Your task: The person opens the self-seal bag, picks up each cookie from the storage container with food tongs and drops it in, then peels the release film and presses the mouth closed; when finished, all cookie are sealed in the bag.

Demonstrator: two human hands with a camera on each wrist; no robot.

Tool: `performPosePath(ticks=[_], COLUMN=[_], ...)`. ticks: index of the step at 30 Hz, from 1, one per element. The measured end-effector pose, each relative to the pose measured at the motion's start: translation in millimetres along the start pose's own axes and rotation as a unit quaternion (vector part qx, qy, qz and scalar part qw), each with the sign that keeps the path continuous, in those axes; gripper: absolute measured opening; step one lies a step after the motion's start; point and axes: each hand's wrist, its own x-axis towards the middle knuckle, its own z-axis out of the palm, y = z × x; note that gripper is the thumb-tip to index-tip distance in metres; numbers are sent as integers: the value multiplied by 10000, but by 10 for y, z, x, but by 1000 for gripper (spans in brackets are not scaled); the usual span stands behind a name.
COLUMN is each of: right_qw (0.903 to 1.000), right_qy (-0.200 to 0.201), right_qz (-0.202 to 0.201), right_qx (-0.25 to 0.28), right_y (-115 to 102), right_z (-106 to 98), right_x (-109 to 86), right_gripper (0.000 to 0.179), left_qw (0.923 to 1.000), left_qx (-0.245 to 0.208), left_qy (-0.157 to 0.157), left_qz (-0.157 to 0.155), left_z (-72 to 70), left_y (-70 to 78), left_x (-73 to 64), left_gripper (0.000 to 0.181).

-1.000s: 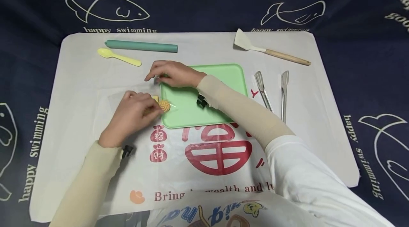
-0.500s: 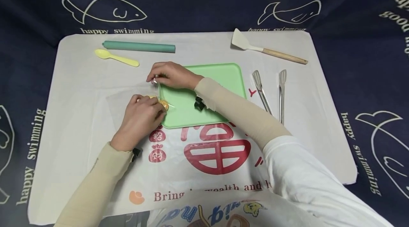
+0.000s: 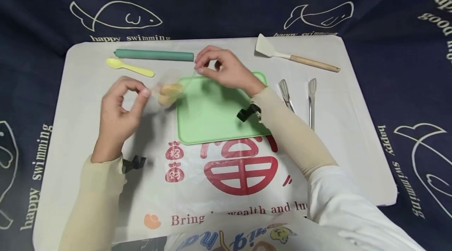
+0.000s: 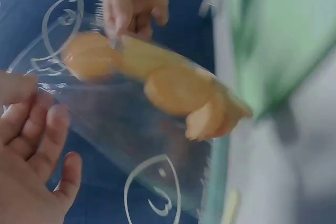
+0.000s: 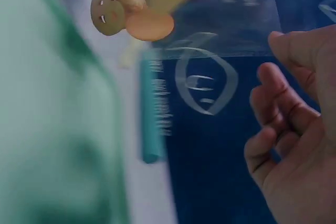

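Observation:
A clear plastic bag (image 4: 131,124) with several biscuit-shaped pieces (image 3: 170,93) inside is stretched between both hands, above the left edge of the green tray (image 3: 222,119). My left hand (image 3: 120,111) pinches one side of the bag between thumb and forefinger. On the opposite side, my right hand (image 3: 227,66) pinches the bag's edge, its other fingers loosely curled. Inside, the pieces look orange and yellow; one round piece (image 5: 107,13) has small holes through it. They are blurred in the head view and bunch toward the bag's bottom in the left wrist view.
Behind the hands lie a teal stick (image 3: 154,54) and a yellow spoon (image 3: 130,68). A white spatula (image 3: 296,57) with a wooden handle rests at the back right. Two metal lengths with slotted ends (image 3: 312,102) lie right of the tray, partly behind the sleeve.
The bag of pieces has risen from the tray's left edge. Both hands have moved up and farther apart, the left going left and the right going right.

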Motion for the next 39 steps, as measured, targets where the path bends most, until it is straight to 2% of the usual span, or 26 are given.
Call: performPosePath(ticks=[3,5,7,10,12,15,20,21,24,28,31,35,39], right_qw=[9986,9953,9894,9780,9704,9595,9461,9461,9437,9330,9285,9325,9388], right_qy=[528,961,1429,2039,2335,2631,2874,2874,2935,3157,3246,3156,3017], right_qz=[-34,-67,-134,-199,-260,-375,-551,-601,-612,-525,-679,-955,-1050], right_qx=[19,116,226,396,553,937,1386,1369,1401,1645,1672,1474,1285], right_y=[-218,-306,-359,-385,-374,-313,-146,-121,-91,-100,-106,-129,-167], right_z=[-170,-241,-295,-348,-375,-410,-468,-477,-483,-468,-471,-493,-507], right_x=[-154,-251,-336,-420,-458,-515,-607,-620,-662,-704,-738,-802,-861], right_gripper=[4,4,5,5,5,4,6,7,7,13,18,16,6], left_qw=[9952,9913,9893,9861,9841,9806,9785,9784,9754,9711,9719,9737,9738], left_qx=[-769,-1089,-1246,-1483,-1622,-1842,-1997,-2006,-2163,-2357,-2331,-2253,-2219], left_qy=[597,743,758,742,721,669,508,492,424,364,285,197,239], left_qz=[22,54,75,42,35,33,99,71,81,84,134,286,429], left_z=[105,205,313,461,545,643,737,745,774,797,808,810,805], left_y=[179,245,235,143,76,28,54,100,107,68,83,118,166], left_x=[139,219,286,360,398,438,467,469,468,447,427,398,373], left_gripper=[14,15,12,4,2,7,4,3,4,18,27,31,29])
